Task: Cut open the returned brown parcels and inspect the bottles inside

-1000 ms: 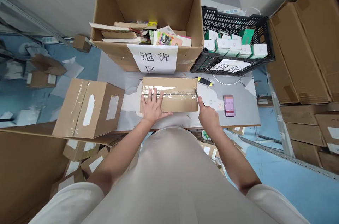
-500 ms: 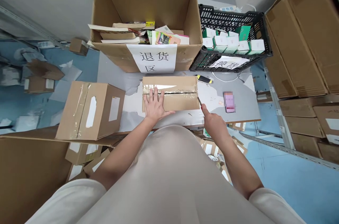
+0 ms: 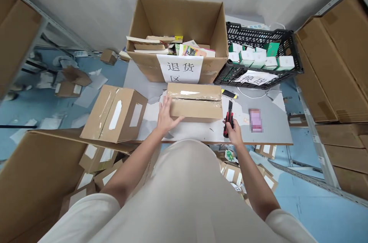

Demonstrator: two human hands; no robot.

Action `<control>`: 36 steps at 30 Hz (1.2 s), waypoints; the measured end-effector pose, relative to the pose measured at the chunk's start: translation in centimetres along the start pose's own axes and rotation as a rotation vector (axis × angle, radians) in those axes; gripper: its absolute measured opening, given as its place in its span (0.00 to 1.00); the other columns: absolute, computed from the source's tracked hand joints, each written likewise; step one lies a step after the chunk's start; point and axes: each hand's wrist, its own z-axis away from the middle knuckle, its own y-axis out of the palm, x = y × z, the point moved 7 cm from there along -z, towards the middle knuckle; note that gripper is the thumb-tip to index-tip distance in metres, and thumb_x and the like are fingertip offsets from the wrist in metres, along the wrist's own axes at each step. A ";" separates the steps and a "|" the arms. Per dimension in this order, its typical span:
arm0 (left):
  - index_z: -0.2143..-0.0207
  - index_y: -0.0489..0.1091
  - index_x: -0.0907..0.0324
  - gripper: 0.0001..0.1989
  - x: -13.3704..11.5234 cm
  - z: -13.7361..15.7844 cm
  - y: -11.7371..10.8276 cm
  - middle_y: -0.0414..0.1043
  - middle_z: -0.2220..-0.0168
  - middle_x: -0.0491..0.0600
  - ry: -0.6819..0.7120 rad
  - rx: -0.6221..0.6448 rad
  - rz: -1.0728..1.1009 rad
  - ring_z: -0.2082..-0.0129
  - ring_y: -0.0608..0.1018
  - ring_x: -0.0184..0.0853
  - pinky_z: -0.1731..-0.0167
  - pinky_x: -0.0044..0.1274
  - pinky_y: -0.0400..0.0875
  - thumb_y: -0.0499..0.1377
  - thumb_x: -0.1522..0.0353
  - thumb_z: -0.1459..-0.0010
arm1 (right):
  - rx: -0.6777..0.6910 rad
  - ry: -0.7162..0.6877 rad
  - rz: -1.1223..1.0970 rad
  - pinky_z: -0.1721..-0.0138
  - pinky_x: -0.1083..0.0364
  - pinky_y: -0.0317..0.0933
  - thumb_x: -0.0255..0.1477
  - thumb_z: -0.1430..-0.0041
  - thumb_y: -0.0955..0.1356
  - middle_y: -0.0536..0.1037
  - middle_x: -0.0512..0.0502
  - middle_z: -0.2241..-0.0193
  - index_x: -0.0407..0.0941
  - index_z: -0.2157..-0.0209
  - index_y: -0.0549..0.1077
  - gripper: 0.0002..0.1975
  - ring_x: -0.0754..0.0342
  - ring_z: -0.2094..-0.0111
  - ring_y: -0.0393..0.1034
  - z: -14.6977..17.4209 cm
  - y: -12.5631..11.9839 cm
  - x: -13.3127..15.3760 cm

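A closed brown cardboard box (image 3: 198, 109) lies in front of me on the table, shiny tape along its top seam and a dark slit running through the tape. My left hand (image 3: 166, 115) rests against the box's left end, thumb spread from the fingers; nothing is gripped in it. To the right of the box, my right hand (image 3: 233, 130) is closed around a red and black box cutter (image 3: 229, 118), which points away from me and is apart from the box. A second, yellow and black cutter (image 3: 229, 94) lies behind the box's right corner.
An open carton (image 3: 140, 61) of books and a black crate (image 3: 299, 68) of white-green boxes stand at the back of the table (image 3: 270, 135). A pink item (image 3: 255, 120) lies right. Left, a taped carton (image 3: 126, 120) rests by a large open box (image 3: 37, 166). Shelves flank the table.
My right hand has drawn the cutter back from the box's right end and turned it upright. My left hand has slid from the box's top to its left end. The view has shifted.
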 end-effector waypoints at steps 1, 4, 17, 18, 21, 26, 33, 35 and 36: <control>0.32 0.41 0.60 0.55 1.5 0.5 -0.4 0.38 0.31 0.64 -0.072 -0.036 0.037 0.31 0.47 0.51 0.36 0.43 0.47 0.64 0.49 0.55 | -0.005 0.007 -0.096 0.60 0.52 0.66 0.45 0.49 0.67 0.77 0.44 0.57 0.45 0.53 0.69 0.25 0.53 0.61 0.72 -0.9 0.5 -0.9; 0.35 0.49 0.62 0.54 5.5 2.1 0.7 0.52 0.35 0.66 -0.281 0.041 0.247 0.36 0.60 0.50 0.40 0.39 0.59 0.66 0.49 0.59 | 0.039 0.029 -0.289 0.60 0.54 0.66 0.43 0.52 0.70 0.77 0.50 0.60 0.46 0.55 0.68 0.25 0.56 0.63 0.72 -2.7 1.9 -2.5; 0.70 0.75 0.62 0.26 5.4 0.9 -0.5 0.74 0.72 0.48 -0.457 -0.001 0.253 0.71 0.73 0.33 0.69 0.23 0.66 0.51 0.49 0.44 | 0.187 0.069 -0.381 0.72 0.56 0.67 0.42 0.56 0.73 0.76 0.52 0.68 0.48 0.61 0.67 0.22 0.58 0.72 0.71 -4.9 1.7 2.5; 0.73 0.74 0.61 0.27 5.6 0.3 -0.3 0.73 0.75 0.48 -0.475 0.010 0.203 0.73 0.72 0.33 0.71 0.23 0.64 0.50 0.48 0.44 | 0.201 0.090 -0.378 0.72 0.56 0.67 0.41 0.57 0.73 0.76 0.53 0.69 0.47 0.62 0.67 0.22 0.58 0.73 0.71 -5.4 2.0 2.6; 0.74 0.74 0.61 0.27 6.0 -1.8 1.1 0.74 0.75 0.51 -0.498 0.067 0.147 0.72 0.73 0.37 0.70 0.25 0.64 0.51 0.48 0.44 | 0.220 0.091 -0.334 0.70 0.55 0.67 0.41 0.56 0.71 0.75 0.54 0.72 0.47 0.62 0.66 0.20 0.57 0.74 0.70 -7.1 2.9 3.0; 0.57 0.75 0.61 0.25 6.4 -2.8 2.6 0.78 0.60 0.54 -0.468 0.133 0.279 0.62 0.77 0.41 0.63 0.27 0.69 0.52 0.52 0.44 | 0.217 0.031 -0.265 0.65 0.53 0.68 0.41 0.55 0.70 0.78 0.51 0.67 0.46 0.61 0.67 0.20 0.55 0.70 0.72 -8.2 3.4 2.8; 0.45 0.68 0.64 0.32 9.4 5.5 3.8 0.70 0.45 0.56 -0.388 0.223 0.633 0.44 0.71 0.43 0.46 0.34 0.66 0.48 0.52 0.43 | 0.059 0.044 -0.235 0.72 0.57 0.64 0.33 0.60 0.72 0.78 0.49 0.62 0.46 0.60 0.66 0.23 0.60 0.76 0.67 -3.7 1.0 -2.6; 0.44 0.66 0.64 0.33 10.1 7.3 4.6 0.67 0.42 0.57 -0.385 0.213 0.632 0.42 0.68 0.45 0.42 0.36 0.62 0.55 0.54 0.48 | 0.026 0.067 -0.221 0.73 0.57 0.63 0.32 0.62 0.73 0.78 0.51 0.65 0.46 0.58 0.67 0.26 0.61 0.78 0.65 -2.0 1.1 -4.3; 0.44 0.67 0.63 0.33 10.4 7.9 5.1 0.67 0.42 0.57 -0.400 0.198 0.624 0.42 0.69 0.45 0.42 0.36 0.61 0.58 0.55 0.51 | 0.019 0.084 -0.223 0.73 0.57 0.63 0.32 0.62 0.73 0.77 0.52 0.67 0.46 0.57 0.67 0.26 0.61 0.78 0.65 -1.3 1.4 -4.9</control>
